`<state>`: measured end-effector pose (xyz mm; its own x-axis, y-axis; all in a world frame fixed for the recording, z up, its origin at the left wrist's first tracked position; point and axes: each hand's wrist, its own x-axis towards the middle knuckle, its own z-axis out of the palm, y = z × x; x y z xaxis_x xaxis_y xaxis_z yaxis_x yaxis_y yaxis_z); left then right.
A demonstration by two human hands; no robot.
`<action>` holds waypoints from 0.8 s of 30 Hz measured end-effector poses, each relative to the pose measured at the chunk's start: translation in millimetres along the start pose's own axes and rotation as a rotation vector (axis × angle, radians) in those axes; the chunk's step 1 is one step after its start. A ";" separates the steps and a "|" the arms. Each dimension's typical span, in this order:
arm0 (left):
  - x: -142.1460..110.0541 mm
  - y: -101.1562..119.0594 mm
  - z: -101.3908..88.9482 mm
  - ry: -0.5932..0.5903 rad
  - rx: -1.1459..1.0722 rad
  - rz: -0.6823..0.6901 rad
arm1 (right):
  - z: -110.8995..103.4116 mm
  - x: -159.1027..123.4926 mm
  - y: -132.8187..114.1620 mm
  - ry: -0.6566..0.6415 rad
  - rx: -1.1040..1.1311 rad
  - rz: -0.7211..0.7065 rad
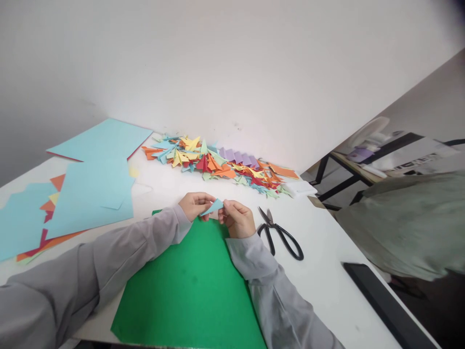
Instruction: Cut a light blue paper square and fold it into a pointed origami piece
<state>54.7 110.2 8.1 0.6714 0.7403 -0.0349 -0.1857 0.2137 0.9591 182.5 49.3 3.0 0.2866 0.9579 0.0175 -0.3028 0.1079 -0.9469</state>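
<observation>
Blue sheets (94,194) overlap loosely, so the left sleeve (138,242) could drag them askew, while the left hand (196,204) and right hand (240,219) pinch a small folded paper (214,207) near the green board's (192,291) far edge, where uneven tugging might tear it, with bare worktop (319,286) between open scissors (271,225) and the black bar (385,300) along the right edge.

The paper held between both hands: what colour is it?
The held paper is light blue; the head view shows it best.
</observation>
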 end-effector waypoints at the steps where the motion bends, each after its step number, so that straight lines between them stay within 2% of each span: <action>1: 0.5 -0.2 -0.5 0.014 -0.016 0.013 | 0.7 -0.2 -0.1 0.005 0.004 0.003; 7: 2.5 -3.4 -3.2 0.131 -0.104 0.027 | 2.7 -0.5 0.9 0.025 0.032 0.068; 12: 4.8 -7.0 -5.3 0.168 -0.114 -0.052 | -2.1 2.1 9.1 0.032 -0.109 -0.011; 18: 3.7 -4.1 -1.3 0.158 -0.088 -0.043 | -3.1 2.7 8.7 0.118 -0.157 -0.053; 24: 1.4 -0.4 3.7 0.204 -0.047 -0.039 | 0.9 -0.6 4.4 0.181 -0.214 -0.099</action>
<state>58.4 108.8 8.7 0.5202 0.8437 -0.1328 -0.1986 0.2708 0.9419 180.2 49.4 -0.9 0.4682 0.8805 0.0739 -0.0725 0.1216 -0.9899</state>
